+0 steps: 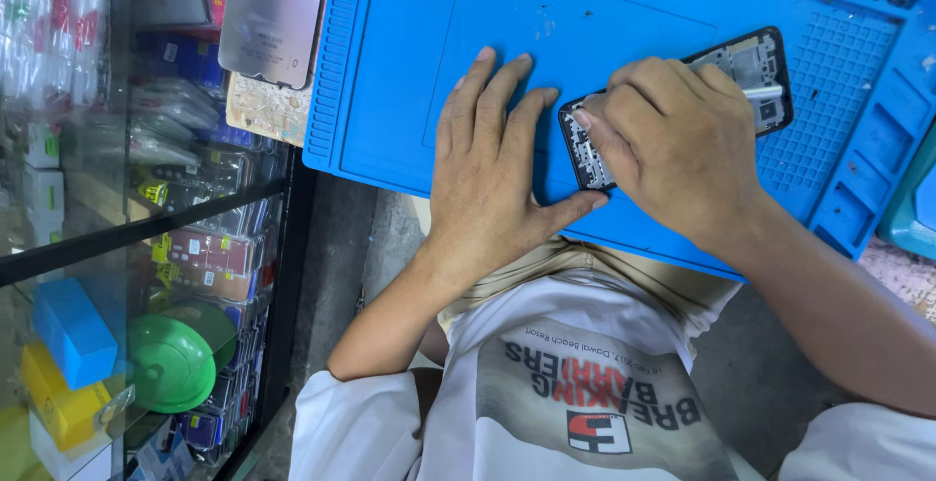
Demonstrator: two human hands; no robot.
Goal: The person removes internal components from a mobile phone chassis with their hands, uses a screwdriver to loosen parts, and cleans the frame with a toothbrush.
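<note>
An opened black smartphone (759, 62) lies on a blue silicone work mat (409, 62), its inner boards showing. My left hand (492, 164) rests flat on the mat, fingers spread, thumb against the phone's near end. My right hand (673, 145) covers the middle of the phone, fingers curled around a thin silver tool (763, 92) whose tip pokes out over the phone's upper part.
A grey metal plate (271, 13) and a pale board (265, 109) lie left of the mat. A glass display case (117, 237) at the left holds phone cases, a green round lid (171, 362) and blue and yellow boxes. Mat compartments (858, 150) run along the right side.
</note>
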